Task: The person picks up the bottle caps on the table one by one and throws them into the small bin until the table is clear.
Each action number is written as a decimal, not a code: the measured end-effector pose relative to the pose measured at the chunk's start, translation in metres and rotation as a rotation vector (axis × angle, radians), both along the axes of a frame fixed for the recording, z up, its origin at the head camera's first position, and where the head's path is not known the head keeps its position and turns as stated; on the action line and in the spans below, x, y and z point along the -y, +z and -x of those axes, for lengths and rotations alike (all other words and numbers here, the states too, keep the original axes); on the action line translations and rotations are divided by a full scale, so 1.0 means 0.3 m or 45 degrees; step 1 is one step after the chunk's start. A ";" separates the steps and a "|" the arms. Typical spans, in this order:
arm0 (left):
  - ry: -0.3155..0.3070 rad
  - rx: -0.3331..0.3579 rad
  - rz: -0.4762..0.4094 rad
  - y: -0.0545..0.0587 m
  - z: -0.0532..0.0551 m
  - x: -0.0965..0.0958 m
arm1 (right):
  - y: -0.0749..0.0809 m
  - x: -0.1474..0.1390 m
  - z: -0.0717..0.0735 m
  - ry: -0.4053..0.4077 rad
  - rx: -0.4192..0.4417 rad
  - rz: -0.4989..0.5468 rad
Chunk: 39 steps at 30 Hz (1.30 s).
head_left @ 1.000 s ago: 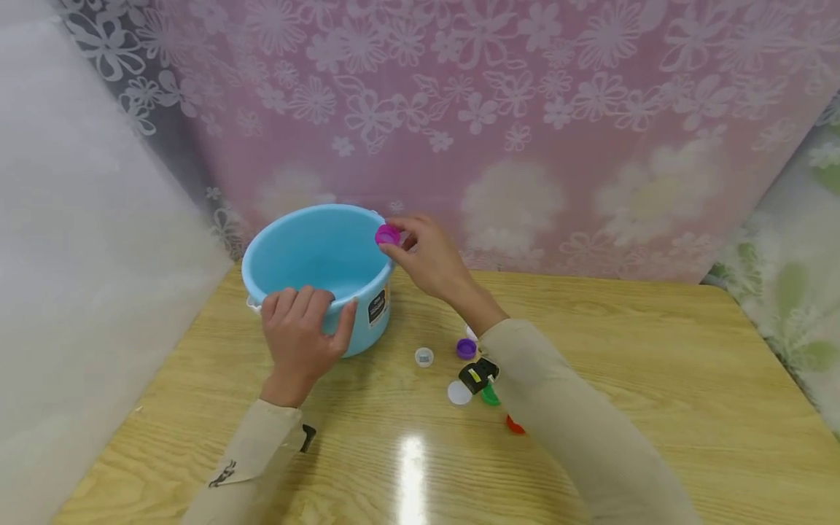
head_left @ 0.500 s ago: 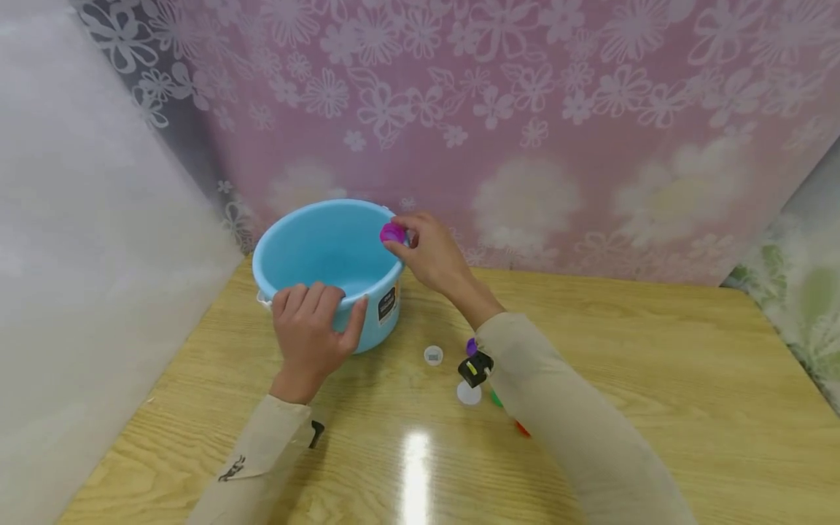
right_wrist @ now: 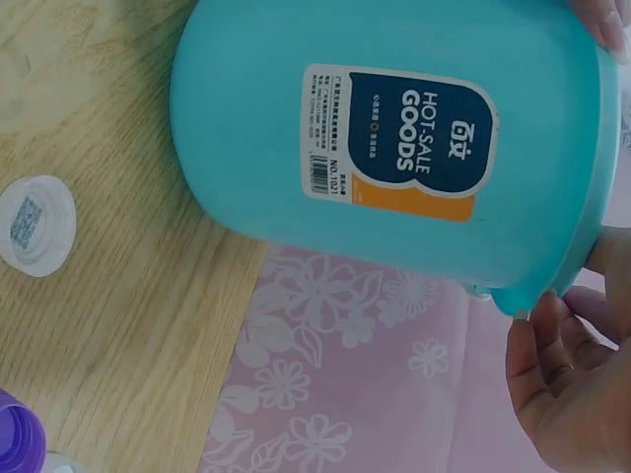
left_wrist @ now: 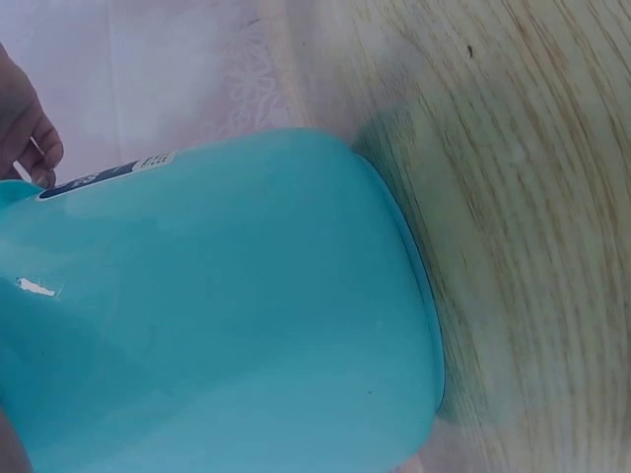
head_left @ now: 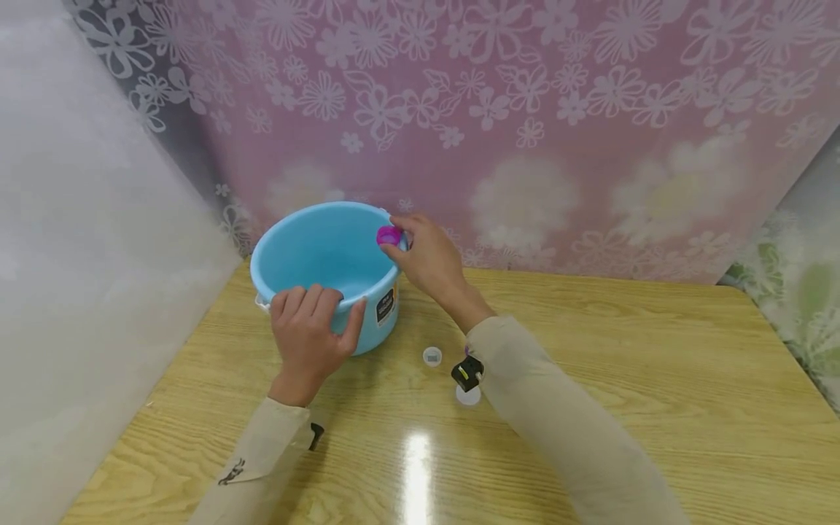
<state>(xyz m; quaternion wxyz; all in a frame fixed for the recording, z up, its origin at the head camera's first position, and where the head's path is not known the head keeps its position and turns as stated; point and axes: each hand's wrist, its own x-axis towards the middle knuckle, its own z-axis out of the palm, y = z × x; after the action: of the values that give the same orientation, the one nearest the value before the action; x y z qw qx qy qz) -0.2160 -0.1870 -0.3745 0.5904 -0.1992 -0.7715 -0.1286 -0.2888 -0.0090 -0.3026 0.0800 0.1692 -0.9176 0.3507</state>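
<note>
A light blue bucket (head_left: 377, 335) stands on the wooden table. My left hand (head_left: 308, 341) grips its near rim, fingers hooked over the inside and thumb on the outer wall. At the right rim, my right hand (head_left: 431, 257) pinches a magenta bottle cap (head_left: 389, 235) between thumb and forefinger, just over the bucket's mouth. In the right wrist view the other fingers of that hand curl right beside the rim, and the magenta cap is hidden there. The left wrist view is filled mostly by the bucket wall (left_wrist: 227, 296).
On the table (head_left: 623, 364) lie a white cap with a printed code (head_left: 432, 356) and a flat white cap (head_left: 468, 396). A purple cap (right_wrist: 20, 434) shows in the right wrist view. Behind hangs a pink flowered curtain (head_left: 525, 189), and a pale sheet (head_left: 98, 240) is at the left.
The magenta cap has tilted in my right fingers, staying by the rim. My right sleeve now covers the green and red caps seen earlier. My left hand keeps its grip; the head view has shifted slightly.
</note>
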 end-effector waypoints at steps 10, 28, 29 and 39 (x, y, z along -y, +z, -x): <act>0.004 0.004 -0.011 -0.001 -0.002 -0.005 | -0.010 -0.131 0.004 0.363 0.152 0.264; -0.003 0.000 -0.075 -0.003 -0.006 -0.017 | -0.200 -0.623 -0.113 0.340 0.259 -0.115; -0.004 -0.007 -0.080 -0.003 -0.006 -0.017 | -0.213 -0.638 -0.120 0.344 0.273 -0.127; -0.034 -0.011 -0.101 -0.003 -0.002 -0.032 | -0.334 -0.736 -0.208 0.362 0.434 -0.181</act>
<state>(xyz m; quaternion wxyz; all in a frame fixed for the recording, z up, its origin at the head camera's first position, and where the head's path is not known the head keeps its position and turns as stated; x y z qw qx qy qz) -0.2154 -0.1773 -0.3754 0.5993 -0.1865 -0.7606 -0.1660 -0.2263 0.2117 -0.4028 -0.1384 0.2402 -0.9073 0.3163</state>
